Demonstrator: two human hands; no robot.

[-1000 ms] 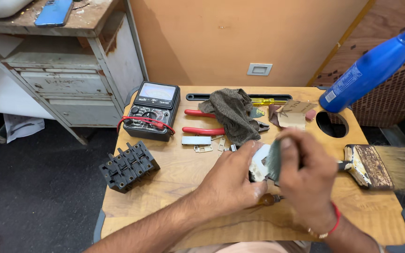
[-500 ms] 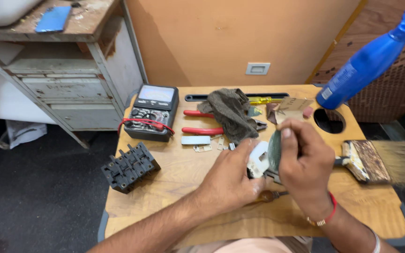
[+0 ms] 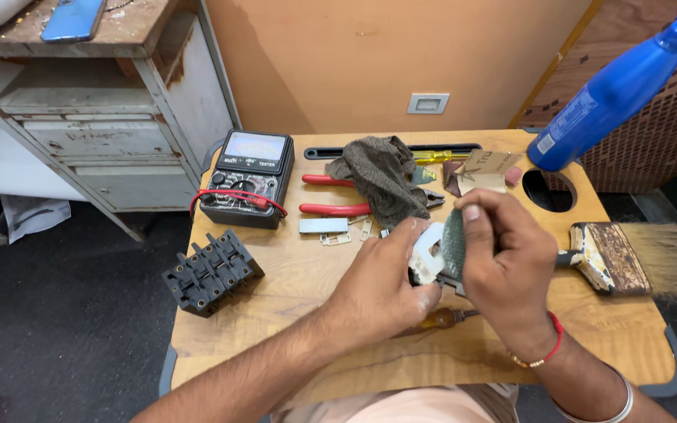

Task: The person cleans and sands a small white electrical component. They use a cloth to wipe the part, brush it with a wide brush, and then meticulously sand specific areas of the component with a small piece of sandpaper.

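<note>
White plastic, a small switch part (image 3: 428,252), sits pinched in the left hand (image 3: 381,286) above the middle of the wooden table (image 3: 291,282), its long axis running roughly twelve to six. The right hand (image 3: 507,262), at three o'clock from it and touching, is closed on a grey-green scrap of abrasive cloth (image 3: 453,244) pressed against the part's right face. Both hands are equally near; a wide paintbrush (image 3: 613,257) lies further toward three.

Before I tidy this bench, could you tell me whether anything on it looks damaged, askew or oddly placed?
The wide paintbrush has a crusted, stained ferrule and its bristles hang past the wooden table's right edge. The black terminal block sits askew at the left edge. A grey rag lies crumpled over the red-handled pliers.
</note>
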